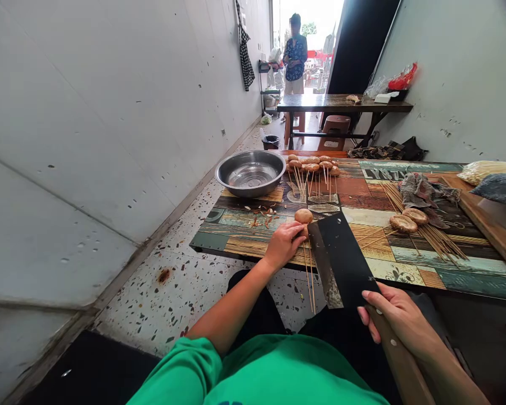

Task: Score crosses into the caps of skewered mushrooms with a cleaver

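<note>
My left hand (283, 245) is closed on a skewered mushroom at the table's near edge, thumb and fingers pinching its side. A brown mushroom cap (303, 216) shows just beyond the fingertips, and two thin wooden skewers (311, 281) stick out toward me past the edge. My right hand (398, 318) is wrapped round the wooden handle of a cleaver (341, 253). The dark, wide blade slants up and left, its cutting edge close beside the mushroom; whether they touch I cannot tell. Small trimmings (263, 215) lie left of the mushroom.
Skewered mushrooms (311, 164) lie behind, beside a steel basin (250, 174). On the right are two scored mushrooms (403, 224), loose skewers (441, 242), a grey rag (417, 191) and a wooden board (484, 219). A person (295, 56) stands beyond a second table (320, 101).
</note>
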`<act>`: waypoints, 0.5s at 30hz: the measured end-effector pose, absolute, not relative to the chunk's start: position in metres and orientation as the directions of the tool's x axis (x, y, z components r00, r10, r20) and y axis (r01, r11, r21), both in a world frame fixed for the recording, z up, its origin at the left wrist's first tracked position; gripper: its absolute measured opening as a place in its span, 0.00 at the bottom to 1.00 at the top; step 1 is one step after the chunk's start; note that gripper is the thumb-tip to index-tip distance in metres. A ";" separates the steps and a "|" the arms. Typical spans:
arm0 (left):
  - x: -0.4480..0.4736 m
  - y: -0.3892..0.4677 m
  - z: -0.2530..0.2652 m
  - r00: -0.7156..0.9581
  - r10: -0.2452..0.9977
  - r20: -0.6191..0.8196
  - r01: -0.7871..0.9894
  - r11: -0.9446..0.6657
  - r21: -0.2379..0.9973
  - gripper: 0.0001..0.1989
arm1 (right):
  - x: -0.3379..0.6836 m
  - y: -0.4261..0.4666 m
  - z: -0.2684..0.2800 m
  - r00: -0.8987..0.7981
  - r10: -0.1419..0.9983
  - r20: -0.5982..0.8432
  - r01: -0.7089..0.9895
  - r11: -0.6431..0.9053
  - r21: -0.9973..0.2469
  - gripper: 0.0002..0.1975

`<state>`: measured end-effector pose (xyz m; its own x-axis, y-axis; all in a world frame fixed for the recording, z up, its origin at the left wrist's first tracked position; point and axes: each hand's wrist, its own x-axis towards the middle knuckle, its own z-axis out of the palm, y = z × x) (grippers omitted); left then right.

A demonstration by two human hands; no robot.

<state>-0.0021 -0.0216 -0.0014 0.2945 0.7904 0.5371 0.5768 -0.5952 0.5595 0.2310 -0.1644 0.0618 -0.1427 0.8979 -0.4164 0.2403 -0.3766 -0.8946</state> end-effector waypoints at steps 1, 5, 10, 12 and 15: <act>-0.002 -0.022 -0.001 0.294 0.790 0.537 0.576 -0.595 0.560 0.12 | 0.231 -0.165 0.061 -0.140 0.900 -0.413 0.233 -0.376 -0.897 0.19; -0.002 -0.021 -0.001 0.289 0.787 0.546 0.572 -0.599 0.560 0.12 | 0.230 -0.165 0.060 -0.152 0.893 -0.423 0.207 -0.390 -0.897 0.18; -0.002 -0.021 -0.001 0.295 0.784 0.546 0.572 -0.603 0.557 0.12 | 0.230 -0.167 0.061 -0.128 0.889 -0.440 0.173 -0.417 -0.892 0.18; -0.002 -0.020 -0.001 0.296 0.784 0.545 0.569 -0.603 0.559 0.12 | 0.228 -0.166 0.063 -0.113 0.892 -0.438 0.174 -0.416 -0.892 0.18; -0.002 -0.020 -0.001 0.293 0.785 0.545 0.569 -0.602 0.560 0.11 | 0.224 -0.163 0.066 -0.103 0.897 -0.429 0.171 -0.409 -0.896 0.17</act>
